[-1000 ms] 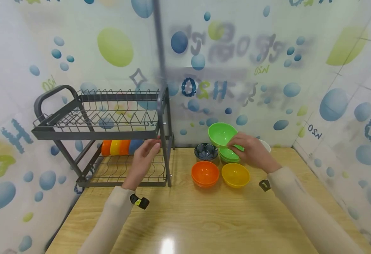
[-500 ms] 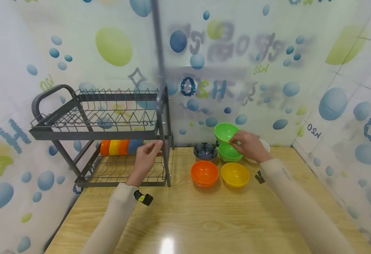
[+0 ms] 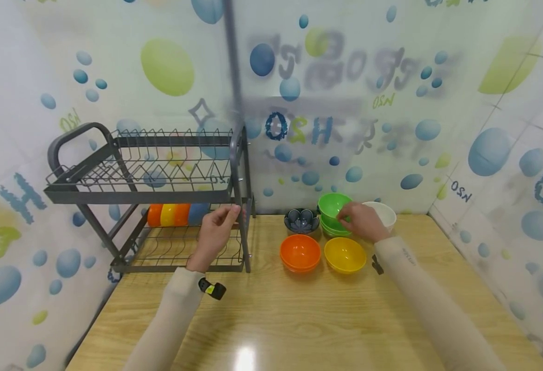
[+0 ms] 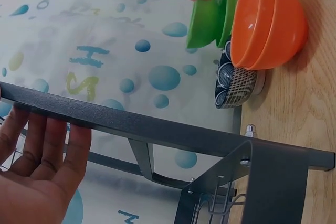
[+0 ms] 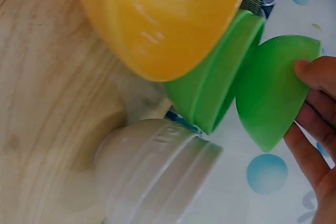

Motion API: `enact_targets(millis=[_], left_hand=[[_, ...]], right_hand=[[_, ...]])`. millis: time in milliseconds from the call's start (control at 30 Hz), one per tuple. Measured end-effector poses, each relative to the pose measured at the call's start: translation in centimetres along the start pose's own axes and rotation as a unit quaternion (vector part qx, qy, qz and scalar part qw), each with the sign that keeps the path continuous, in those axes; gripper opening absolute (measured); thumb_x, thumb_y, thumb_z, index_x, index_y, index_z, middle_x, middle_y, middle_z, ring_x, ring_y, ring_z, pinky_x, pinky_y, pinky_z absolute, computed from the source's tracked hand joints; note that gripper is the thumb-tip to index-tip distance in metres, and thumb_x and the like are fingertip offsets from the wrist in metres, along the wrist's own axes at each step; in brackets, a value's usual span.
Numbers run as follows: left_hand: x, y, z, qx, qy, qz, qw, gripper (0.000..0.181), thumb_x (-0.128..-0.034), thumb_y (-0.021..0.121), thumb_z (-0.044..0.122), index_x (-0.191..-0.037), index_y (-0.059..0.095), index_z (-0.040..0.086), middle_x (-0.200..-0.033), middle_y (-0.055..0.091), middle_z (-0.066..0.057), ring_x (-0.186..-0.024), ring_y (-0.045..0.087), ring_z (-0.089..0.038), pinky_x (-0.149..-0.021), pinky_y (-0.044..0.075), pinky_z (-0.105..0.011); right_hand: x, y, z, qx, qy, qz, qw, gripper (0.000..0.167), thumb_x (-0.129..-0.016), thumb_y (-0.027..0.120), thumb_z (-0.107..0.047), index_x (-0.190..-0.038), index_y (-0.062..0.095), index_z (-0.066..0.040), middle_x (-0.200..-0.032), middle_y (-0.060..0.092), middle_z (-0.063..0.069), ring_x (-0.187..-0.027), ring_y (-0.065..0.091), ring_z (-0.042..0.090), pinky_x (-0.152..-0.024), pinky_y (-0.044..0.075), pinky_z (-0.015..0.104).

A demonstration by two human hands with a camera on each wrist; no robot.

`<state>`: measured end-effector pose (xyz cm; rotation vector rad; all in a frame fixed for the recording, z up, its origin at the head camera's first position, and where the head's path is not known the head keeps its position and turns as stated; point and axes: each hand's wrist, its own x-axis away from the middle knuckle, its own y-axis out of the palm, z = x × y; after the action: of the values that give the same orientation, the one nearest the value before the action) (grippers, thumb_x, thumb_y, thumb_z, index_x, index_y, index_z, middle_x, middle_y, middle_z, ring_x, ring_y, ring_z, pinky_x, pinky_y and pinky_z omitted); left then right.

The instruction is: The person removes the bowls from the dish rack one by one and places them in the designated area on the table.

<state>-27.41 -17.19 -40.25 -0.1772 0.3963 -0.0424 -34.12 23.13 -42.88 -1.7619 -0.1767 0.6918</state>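
Observation:
My right hand (image 3: 363, 221) pinches the rim of a green bowl (image 3: 330, 204), thumb on one side and fingers on the other. That bowl is tilted just over a stack of green bowls (image 3: 335, 230). In the right wrist view the held bowl (image 5: 275, 87) lies right against the mouth of the stacked green bowls (image 5: 220, 77). My left hand (image 3: 212, 237) is beside the right post of the dark dish rack (image 3: 239, 232), fingers loosely bent. The left wrist view shows its fingertips partly hidden at the rack's bar (image 4: 131, 121); contact is unclear.
Orange bowls (image 3: 300, 253) and a yellow bowl (image 3: 345, 255) stand in front of the green stack. A dark patterned bowl (image 3: 301, 221) is left of it, white bowls (image 3: 384, 214) right. Several coloured dishes (image 3: 174, 215) stand in the rack's lower tier.
My right hand has moved the green bowl to the right and down, onto or just above the green stack. The left hand has shifted slightly right, its thumb and fingers drawn closer together.

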Motion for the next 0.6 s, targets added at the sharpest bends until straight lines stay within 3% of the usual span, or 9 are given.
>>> enact_targets(millis=[333,600], left_hand=[[0.1,0.1,0.0,0.003,0.006,0.000,1.0000,0.039,-0.1055,0.058,0.036,-0.113,0.072,0.000,-0.112,0.070,-0.022,-0.092,0.070,-0.009,-0.084,0.061,-0.026],[0.2,0.1,-0.1,-0.001,0.012,0.000,0.9999,0.039,-0.1061,0.057,0.032,-0.114,0.070,-0.004,-0.111,0.070,-0.024,-0.091,0.069,-0.008,-0.084,0.061,-0.025]], right_hand=[[0.7,1.2,0.1,0.018,0.013,-0.024,0.9995,0.009,-0.090,0.076,-0.010,-0.097,0.081,-0.008,-0.101,0.078,0.009,-0.091,0.071,0.026,-0.083,0.062,0.045],[1.3,1.9,0.2,0.018,0.039,-0.058,0.9974,0.012,-0.092,0.075,-0.013,-0.102,0.080,-0.008,-0.106,0.077,0.010,-0.095,0.071,0.026,-0.088,0.062,0.045]])
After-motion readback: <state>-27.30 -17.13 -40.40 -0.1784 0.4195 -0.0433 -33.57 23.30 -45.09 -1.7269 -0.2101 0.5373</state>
